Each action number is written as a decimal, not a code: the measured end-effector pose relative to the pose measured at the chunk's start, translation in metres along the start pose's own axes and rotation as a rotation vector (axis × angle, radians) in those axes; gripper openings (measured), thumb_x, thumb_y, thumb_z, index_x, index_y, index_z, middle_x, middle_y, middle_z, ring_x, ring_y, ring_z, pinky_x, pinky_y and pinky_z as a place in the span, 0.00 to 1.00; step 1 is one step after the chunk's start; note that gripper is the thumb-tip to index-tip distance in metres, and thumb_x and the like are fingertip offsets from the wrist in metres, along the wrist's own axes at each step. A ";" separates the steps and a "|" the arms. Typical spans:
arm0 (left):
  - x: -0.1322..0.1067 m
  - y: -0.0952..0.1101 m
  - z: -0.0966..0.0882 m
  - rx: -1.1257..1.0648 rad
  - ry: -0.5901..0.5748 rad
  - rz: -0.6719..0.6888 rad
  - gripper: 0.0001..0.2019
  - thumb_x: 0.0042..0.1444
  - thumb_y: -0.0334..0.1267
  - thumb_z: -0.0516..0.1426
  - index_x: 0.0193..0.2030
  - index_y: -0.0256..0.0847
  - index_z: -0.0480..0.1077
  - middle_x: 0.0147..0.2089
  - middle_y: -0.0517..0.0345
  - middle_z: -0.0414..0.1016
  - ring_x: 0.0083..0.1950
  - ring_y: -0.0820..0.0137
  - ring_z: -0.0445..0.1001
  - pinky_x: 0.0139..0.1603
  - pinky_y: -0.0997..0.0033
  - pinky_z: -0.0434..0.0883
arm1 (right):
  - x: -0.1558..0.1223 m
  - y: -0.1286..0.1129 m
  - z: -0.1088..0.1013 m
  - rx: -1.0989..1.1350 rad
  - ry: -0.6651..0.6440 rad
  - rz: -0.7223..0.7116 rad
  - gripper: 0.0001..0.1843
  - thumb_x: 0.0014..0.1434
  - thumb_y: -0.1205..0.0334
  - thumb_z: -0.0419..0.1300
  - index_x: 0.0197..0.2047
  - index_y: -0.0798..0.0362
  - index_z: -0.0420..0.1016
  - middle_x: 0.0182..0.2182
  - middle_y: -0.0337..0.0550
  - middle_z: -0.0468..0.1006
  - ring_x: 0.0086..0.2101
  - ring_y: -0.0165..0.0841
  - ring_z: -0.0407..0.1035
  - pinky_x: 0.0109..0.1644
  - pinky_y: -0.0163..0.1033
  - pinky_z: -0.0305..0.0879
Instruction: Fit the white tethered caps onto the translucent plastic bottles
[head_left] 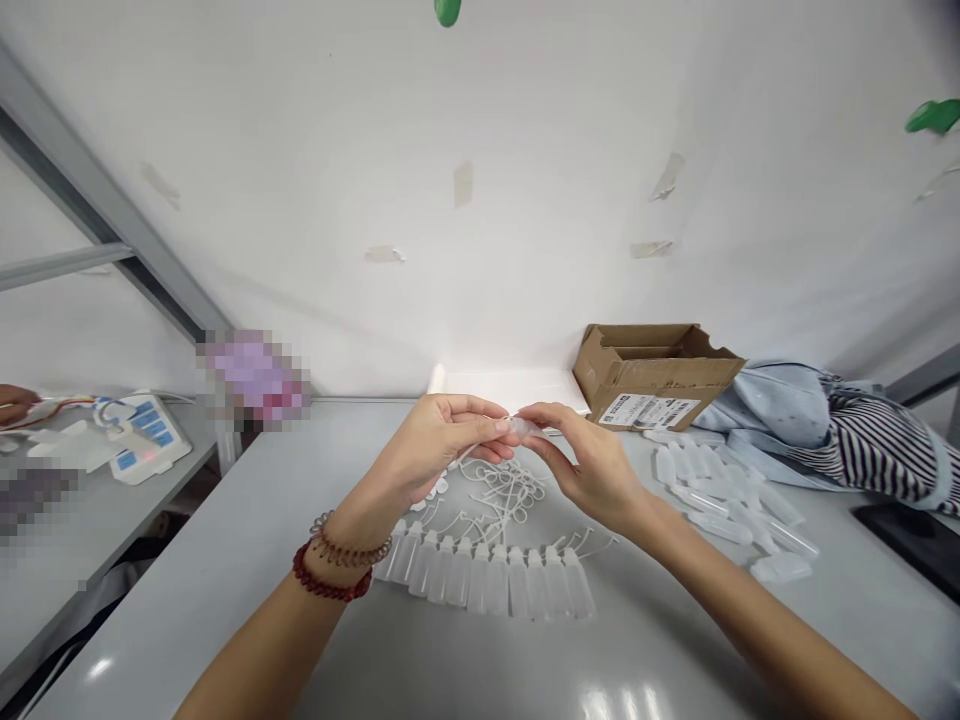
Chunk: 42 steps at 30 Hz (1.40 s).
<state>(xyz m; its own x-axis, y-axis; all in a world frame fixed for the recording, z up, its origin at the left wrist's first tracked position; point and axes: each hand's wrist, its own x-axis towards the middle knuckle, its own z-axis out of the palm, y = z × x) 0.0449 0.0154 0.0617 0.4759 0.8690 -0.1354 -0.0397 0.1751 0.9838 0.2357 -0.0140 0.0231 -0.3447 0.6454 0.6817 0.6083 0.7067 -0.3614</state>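
Note:
My left hand [454, 435] pinches a thin white plastic strap, its tail hanging below my fingers. Between both hands is a small translucent plastic bottle [523, 427], mostly covered by fingertips. My right hand [592, 460] grips this bottle between thumb and fingers, its neck end towards my left hand. Under my hands lies a tangled pile of white looped straps [506, 490], with small white round pieces [437, 489] to its left. Nearer to me, several translucent bottles [478, 580] lie side by side, white straps at their necks pointing away from me.
More loose translucent bottles [731, 495] lie on the grey table [247, 590] at right. Behind them are an open cardboard box [652, 385], bundled blue and striped fabric [847, 430] and a black phone-like object [911, 540]. At far left, another person's hand [15, 403] is near a power strip [154, 435].

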 end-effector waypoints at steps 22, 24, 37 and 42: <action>-0.004 0.002 0.013 0.401 0.131 0.178 0.08 0.53 0.42 0.60 0.32 0.39 0.76 0.25 0.62 0.73 0.27 0.75 0.70 0.28 0.76 0.68 | 0.005 -0.012 0.003 0.739 0.081 0.567 0.09 0.57 0.60 0.61 0.41 0.51 0.76 0.38 0.43 0.80 0.36 0.32 0.73 0.39 0.39 0.69; -0.004 0.005 0.012 0.453 0.150 0.196 0.10 0.57 0.41 0.57 0.31 0.39 0.76 0.26 0.60 0.75 0.29 0.73 0.72 0.29 0.75 0.69 | 0.007 -0.012 0.002 0.923 0.090 0.708 0.10 0.53 0.59 0.65 0.38 0.52 0.77 0.34 0.42 0.81 0.35 0.32 0.74 0.41 0.40 0.68; -0.005 -0.019 0.023 0.904 0.148 0.696 0.27 0.48 0.40 0.65 0.54 0.40 0.63 0.52 0.48 0.68 0.55 0.60 0.65 0.52 0.56 0.68 | 0.013 -0.014 0.003 1.553 0.102 0.967 0.07 0.46 0.63 0.70 0.29 0.55 0.80 0.26 0.39 0.78 0.30 0.28 0.72 0.35 0.31 0.67; -0.006 -0.017 0.026 1.105 0.201 0.898 0.19 0.50 0.32 0.60 0.50 0.36 0.64 0.46 0.49 0.70 0.51 0.59 0.65 0.50 0.58 0.69 | 0.010 -0.013 0.006 1.478 0.077 0.855 0.06 0.51 0.60 0.66 0.30 0.55 0.80 0.26 0.41 0.79 0.33 0.32 0.73 0.43 0.36 0.66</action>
<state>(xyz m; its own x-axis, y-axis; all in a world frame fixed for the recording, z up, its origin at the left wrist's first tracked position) 0.0656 -0.0049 0.0483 0.5226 0.5565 0.6459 0.4798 -0.8182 0.3168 0.2205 -0.0150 0.0309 -0.2372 0.9715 0.0061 -0.5581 -0.1311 -0.8194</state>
